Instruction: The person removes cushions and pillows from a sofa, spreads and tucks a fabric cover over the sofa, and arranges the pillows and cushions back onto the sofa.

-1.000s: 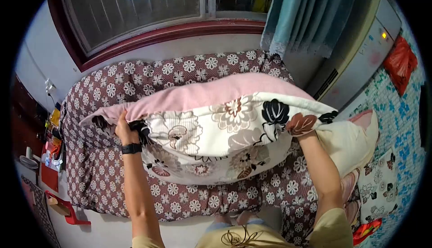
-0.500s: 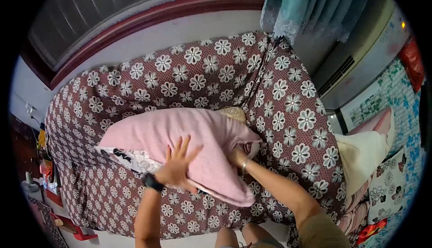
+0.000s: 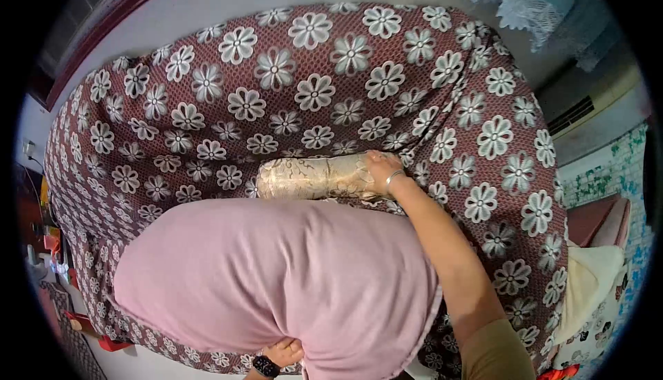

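Note:
A large plump pink pillow (image 3: 255,269) fills the lower middle of the head view, raised in front of the sofa. My left hand (image 3: 284,352), with a black watch on its wrist, grips the pillow's lower edge; the cloth hides part of the fingers. Behind the pillow a beige patterned bolster (image 3: 304,176) lies along the foot of the sofa's backrest. At the bolster's right end my right hand (image 3: 383,171) is closed round it, a silver bracelet at the wrist. The pillow covers the bolster's lower side.
A maroon cover with white flowers (image 3: 314,93) drapes the whole sofa. To the right, past the armrest, sits a cream cloth (image 3: 587,287). A teal curtain (image 3: 552,0) hangs at the upper right. Small red items (image 3: 52,238) stand at the far left.
The pink pillow has come up and nearer to me, uncovering the bolster. My left hand went from spread on the pillow to gripping its lower edge; my right moved from the pillow's side to the bolster.

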`<state>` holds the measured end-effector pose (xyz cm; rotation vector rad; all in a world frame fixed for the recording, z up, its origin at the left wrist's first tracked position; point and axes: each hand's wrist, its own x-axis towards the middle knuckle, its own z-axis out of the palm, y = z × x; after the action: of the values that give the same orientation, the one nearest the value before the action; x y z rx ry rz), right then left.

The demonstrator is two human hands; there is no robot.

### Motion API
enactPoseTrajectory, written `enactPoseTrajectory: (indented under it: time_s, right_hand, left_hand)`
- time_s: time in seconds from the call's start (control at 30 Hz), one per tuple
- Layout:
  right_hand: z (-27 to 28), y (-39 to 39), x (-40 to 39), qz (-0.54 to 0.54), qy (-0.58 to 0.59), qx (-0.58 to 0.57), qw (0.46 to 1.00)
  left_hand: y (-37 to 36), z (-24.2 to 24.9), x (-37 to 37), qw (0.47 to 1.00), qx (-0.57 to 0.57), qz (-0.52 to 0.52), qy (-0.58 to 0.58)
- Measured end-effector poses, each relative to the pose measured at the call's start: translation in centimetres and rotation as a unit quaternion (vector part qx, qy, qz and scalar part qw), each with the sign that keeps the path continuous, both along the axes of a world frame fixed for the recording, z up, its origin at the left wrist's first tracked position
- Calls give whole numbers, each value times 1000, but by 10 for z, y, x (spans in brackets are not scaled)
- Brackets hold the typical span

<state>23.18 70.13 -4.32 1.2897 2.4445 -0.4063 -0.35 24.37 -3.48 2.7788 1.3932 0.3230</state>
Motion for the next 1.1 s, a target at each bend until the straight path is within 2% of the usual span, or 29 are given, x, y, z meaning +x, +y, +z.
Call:
enactPoseTrajectory:
  time_s: [0.03, 0.07, 0.1, 0.13, 0.17, 0.2, 0.23, 0.33, 0.4, 0.43, 0.47, 0.53, 0.57, 0.67, 0.7, 0.73, 0.77, 0.8, 0.83, 0.87, 0.9, 0.93, 0.97, 1.0, 1.03, 1.07, 1.1]
  right_hand:
    - [-33, -5, -5, 45, -21, 47, 998]
    - [-42, -14, -15, 91, -41, 96, 990]
    - [-49, -23, -22, 57, -86, 42, 994]
    - [-46, -28, -27, 32, -86, 55, 994]
    - [-44, -33, -30, 6, -86, 68, 994]
    - [-46, -35, -32, -20, -87, 83, 993]
    - [-49, -34, -27, -39, -52, 136, 989]
    - [-48, -16, -26, 9, -57, 114, 992]
    - [-71, -7, -30, 49, -49, 172, 983]
    - [-111, 2, -27, 65, -49, 199, 977]
    - [-130, 5, -25, 78, -50, 226, 970]
    - [-114, -2, -25, 84, -66, 186, 977]
    - [-103, -9, -26, 88, -73, 165, 980]
    - [-101, -36, -4, 108, 80, 356, 925]
    - [-92, -48, 4, -5, 104, 303, 947]
    - [-83, -59, 10, -111, 148, 264, 947]
    - [-86, -70, 22, -234, 201, 224, 924]
    - [-94, -80, 34, -341, 271, 139, 889]
    - [-115, -84, 50, -456, 381, 0, 804]
    - [-141, -84, 61, -555, 516, -140, 638]
    - [-160, -81, 71, -596, 621, -258, 439]
    - [-168, -76, 79, -609, 640, -322, 341]
    - [-161, -69, 78, -615, 637, -371, 280]
    - [-152, -60, 81, -656, 614, -360, 251]
    - [-128, -53, 78, -695, 591, -346, 221]
    - [-122, -45, 76, -731, 565, -331, 191]
    - [-122, -35, 64, -719, 562, -328, 243]
  left_hand:
    - [-4, -4, -2, 1000, -17, -23, -7]
    - [-5, -8, -3, 999, -28, -26, -11]
    - [-5, -13, -3, 999, -38, -28, -17]
    - [-4, -15, -3, 998, -49, -30, -24]
    - [10, -13, -1, 999, 13, -44, -19]
    - [14, -13, 0, 999, 18, -32, -25]
    - [16, -13, 1, 999, 23, -19, -32]
    - [14, -15, 6, 997, 37, 20, -62]
    - [9, -29, 7, 991, 72, 15, -111]
    - [8, -19, 6, 999, 16, 20, -44]
    - [3, -17, 6, 999, 3, 23, -39]
    - [-2, -17, 5, 999, -18, 26, -30]
    - [-5, -16, 8, 999, 15, 38, -6]
    - [-6, -9, 11, 994, 65, 60, -63]
    - [-12, 3, 13, 995, 25, 90, -47]
    - [-20, 4, 11, 996, -4, 72, -44]
    - [-32, -1, 10, 997, -33, 53, -43]
    - [-45, -9, 9, 997, -62, 34, -42]
    - [-61, -21, 10, 994, -93, 37, -52]
    - [-70, -28, 12, 991, -113, 34, -61]
    - [-77, -35, 13, 988, -132, 31, -69]
    - [-84, -46, 15, 987, -147, 15, -61]
    - [-92, -58, 16, 985, -162, 0, -54]
    - [-99, -70, 17, 983, -178, -15, -46]
    - [-83, -53, 21, 991, -120, -4, -55]
    - [-81, -50, 23, 989, -134, 9, -55]
    - [-80, -47, 25, 987, -147, 22, -55]
